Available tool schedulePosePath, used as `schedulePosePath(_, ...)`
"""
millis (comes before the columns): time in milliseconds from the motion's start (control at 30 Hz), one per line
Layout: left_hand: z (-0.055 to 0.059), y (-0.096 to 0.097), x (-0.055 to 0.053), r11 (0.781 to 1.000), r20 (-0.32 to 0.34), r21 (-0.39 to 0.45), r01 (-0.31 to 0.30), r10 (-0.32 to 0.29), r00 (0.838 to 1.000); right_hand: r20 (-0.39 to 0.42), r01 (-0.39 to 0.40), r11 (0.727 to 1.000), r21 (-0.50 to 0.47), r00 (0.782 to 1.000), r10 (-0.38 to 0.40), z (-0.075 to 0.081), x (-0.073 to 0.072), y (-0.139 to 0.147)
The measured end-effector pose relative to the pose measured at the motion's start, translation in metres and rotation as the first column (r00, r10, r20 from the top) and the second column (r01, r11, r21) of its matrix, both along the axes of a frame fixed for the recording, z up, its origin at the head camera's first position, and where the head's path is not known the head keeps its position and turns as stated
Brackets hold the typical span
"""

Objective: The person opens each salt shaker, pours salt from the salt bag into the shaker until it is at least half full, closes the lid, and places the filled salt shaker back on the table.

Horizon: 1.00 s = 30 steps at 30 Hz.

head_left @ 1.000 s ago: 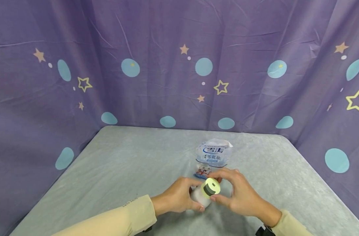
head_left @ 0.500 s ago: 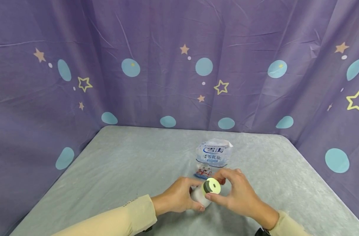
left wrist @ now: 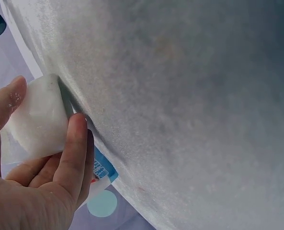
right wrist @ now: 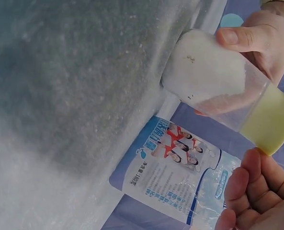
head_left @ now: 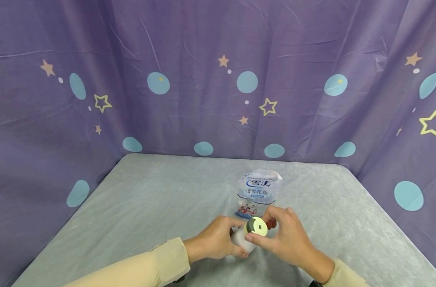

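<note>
A clear seasoning jar point(head_left: 241, 240) with white salt inside stands tilted at the front of the table. My left hand point(head_left: 218, 238) grips its body, thumb on the near side and fingers round the far side. On top sits a yellow-green lid point(head_left: 261, 228) with a dark patch and a small hole. My right hand point(head_left: 291, 239) pinches this lid between thumb and fingers. In the right wrist view the salt point(right wrist: 206, 69) fills the lower part of the jar, below the lid point(right wrist: 271, 120). The left wrist view shows the jar point(left wrist: 41, 117) between thumb and fingers.
Just behind the hands a blue and white salt bag point(head_left: 259, 185) stands on the table, its lower part partly covered by the right hand. A pale grey cloth covers the table point(head_left: 167, 191). Purple patterned curtains point(head_left: 189, 79) enclose the back and sides.
The lid has turned clockwise as seen from above, its dark patch shifting leftward. My right thumb has moved left and the fingers right with it. The left hand and bag have stayed put.
</note>
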<state>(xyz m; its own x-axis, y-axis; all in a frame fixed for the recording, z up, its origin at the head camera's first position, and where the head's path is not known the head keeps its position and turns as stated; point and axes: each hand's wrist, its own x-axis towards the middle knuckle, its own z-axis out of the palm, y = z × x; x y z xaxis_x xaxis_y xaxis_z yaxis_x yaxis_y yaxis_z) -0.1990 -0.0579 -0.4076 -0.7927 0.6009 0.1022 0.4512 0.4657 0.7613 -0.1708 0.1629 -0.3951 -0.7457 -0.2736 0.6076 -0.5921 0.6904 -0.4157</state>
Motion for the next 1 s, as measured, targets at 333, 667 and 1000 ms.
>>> schedulePosePath(333,-0.002,0.000,0.000,1.000,-0.015,0.011,0.005,-0.005,1.000,0.030,-0.080,0.997,-0.013,0.996,0.080,0.002,0.001,0.006)
schedulePosePath(667,-0.003,-0.002,-0.001,1.000,-0.029,0.002,0.005,-0.005,1.000,0.132,-0.239,0.971,-0.010,0.962,0.238,0.007,-0.003,0.012)
schedulePosePath(1000,-0.002,-0.001,-0.001,1.000,-0.027,-0.005,0.003,-0.003,1.000,0.047,-0.221,0.975,-0.002,0.974,0.221,0.005,-0.003,0.009)
